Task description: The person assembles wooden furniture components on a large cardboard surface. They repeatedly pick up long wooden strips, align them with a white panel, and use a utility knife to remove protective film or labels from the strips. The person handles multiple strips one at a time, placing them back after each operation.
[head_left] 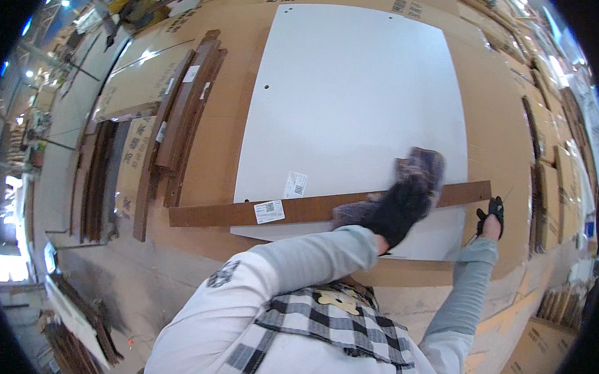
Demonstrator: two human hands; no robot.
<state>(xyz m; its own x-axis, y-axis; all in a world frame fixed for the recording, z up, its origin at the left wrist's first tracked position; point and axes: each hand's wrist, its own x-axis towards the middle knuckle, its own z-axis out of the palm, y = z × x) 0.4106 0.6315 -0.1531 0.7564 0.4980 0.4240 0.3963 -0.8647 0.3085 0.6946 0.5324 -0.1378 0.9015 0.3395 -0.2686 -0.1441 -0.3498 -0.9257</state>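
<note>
A large white panel (pixel 348 95) lies flat on cardboard. Across its near end rests a long brown wooden strip (pixel 230 214) with a white label. My left hand (pixel 400 206), in a black glove, presses a brownish-purple cloth (pixel 419 167) against the strip and the panel. My right hand (pixel 493 212), also in a black glove, rests at the strip's right end near the cardboard edge; whether it grips the strip I cannot tell.
Cardboard sheets (pixel 499 130) lie under and around the panel. Several dark brown wooden strips (pixel 185 113) are stacked to the left. More cardboard boxes (pixel 551 159) line the right side. A grey concrete floor (pixel 125 273) lies at the lower left.
</note>
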